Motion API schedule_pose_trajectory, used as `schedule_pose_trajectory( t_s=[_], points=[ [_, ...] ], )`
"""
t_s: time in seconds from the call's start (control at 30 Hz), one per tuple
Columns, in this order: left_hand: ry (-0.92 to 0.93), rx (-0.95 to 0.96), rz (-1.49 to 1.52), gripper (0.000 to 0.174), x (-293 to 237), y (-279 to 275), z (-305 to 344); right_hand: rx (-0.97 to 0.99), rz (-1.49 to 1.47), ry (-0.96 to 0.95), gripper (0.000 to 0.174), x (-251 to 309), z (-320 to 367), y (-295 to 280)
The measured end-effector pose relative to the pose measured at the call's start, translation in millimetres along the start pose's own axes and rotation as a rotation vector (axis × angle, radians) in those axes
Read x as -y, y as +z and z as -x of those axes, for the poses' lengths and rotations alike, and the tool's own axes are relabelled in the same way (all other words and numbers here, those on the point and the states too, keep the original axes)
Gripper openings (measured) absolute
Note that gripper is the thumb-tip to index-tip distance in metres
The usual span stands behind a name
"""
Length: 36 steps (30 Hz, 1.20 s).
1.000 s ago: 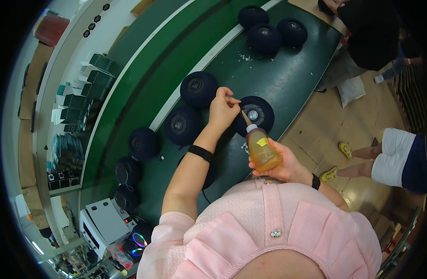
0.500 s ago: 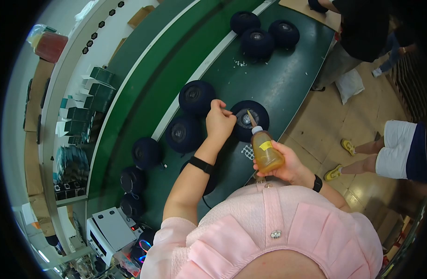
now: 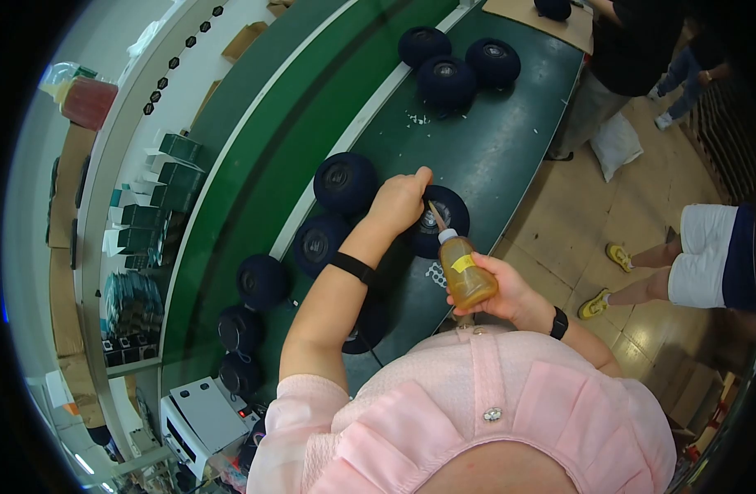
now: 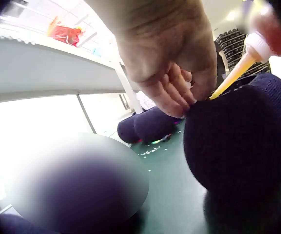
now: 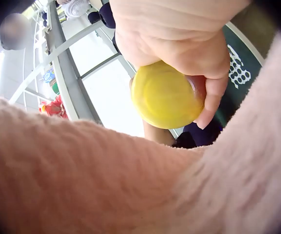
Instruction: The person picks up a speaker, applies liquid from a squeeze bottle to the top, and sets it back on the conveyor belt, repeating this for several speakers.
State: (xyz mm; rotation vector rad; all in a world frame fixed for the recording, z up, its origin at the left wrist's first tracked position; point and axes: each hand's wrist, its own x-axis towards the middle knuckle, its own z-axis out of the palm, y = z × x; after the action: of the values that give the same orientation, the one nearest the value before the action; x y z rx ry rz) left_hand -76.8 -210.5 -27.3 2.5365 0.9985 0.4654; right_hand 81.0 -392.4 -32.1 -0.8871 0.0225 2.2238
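Thumb and fingers of the left hand [image 3: 400, 202] come together at the upper left rim of a round, dark blue cloth-covered object [image 3: 457, 216]. In the left wrist view that hand [image 4: 172, 63] pinches at the top edge of the object [image 4: 238, 146]. The right hand [image 3: 510, 292] grips a squeeze bottle [image 3: 469, 276] of amber liquid with a yellow label. Its long nozzle [image 4: 235, 75] points down at the cloth edge beside the left fingertips. From the right wrist view, fingers of the right hand [image 5: 179, 44] curl round the bottle, whose yellowish base [image 5: 164, 97] faces the camera.
More dark round objects stand left [image 3: 345, 183] and at the far end [image 3: 445, 81] of the green table [image 3: 493, 140]. A perforated white piece [image 3: 436, 274] lies near the front edge. Boxes [image 3: 180, 185] line the left shelf. People stand at the right [image 3: 707, 255].
The left hand has gone from the object's left side to its upper left rim, fingers now more curled. The nozzle has shifted from over the ring back toward that hand. The head view has shifted slightly.
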Motion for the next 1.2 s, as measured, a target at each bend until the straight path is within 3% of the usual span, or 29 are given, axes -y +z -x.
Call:
schedule_pose_trajectory(
  t_s=[0.1,0.17,0.2,0.27,0.4,0.7,1.2],
  points=[
    [0.074,0.087,0.0,0.025,5.5,-8.4,-4.5,0.001,0.014,0.007,0.048,1.2,1.5,1.0],
    [-0.131,0.068,0.241,0.029,7.5,-12.8,-6.3,0.026,0.045,0.025,0.048,0.5,0.3,0.2],
    [-0.133,0.069,0.239,0.029,8.9,-12.7,-4.0,0.028,0.044,0.027,0.048,-0.6,-1.6,0.5],
    [-0.366,0.029,0.467,0.033,13.3,-9.2,0.9,0.045,0.006,0.019,0.048,-2.6,-6.7,2.0],
    [-0.525,0.035,0.628,0.035,22.4,4.5,11.0,0.03,-0.011,-0.005,0.047,-2.8,-6.7,5.1],
    [-0.489,-0.084,0.578,0.034,14.3,12.0,18.2,0.043,-0.218,-0.022,0.041,-3.4,-4.4,23.2],
    [-0.583,-0.101,0.524,0.036,2.2,9.0,17.5,0.106,-0.353,-0.066,0.045,-14.9,-8.2,23.0]
  ],
)
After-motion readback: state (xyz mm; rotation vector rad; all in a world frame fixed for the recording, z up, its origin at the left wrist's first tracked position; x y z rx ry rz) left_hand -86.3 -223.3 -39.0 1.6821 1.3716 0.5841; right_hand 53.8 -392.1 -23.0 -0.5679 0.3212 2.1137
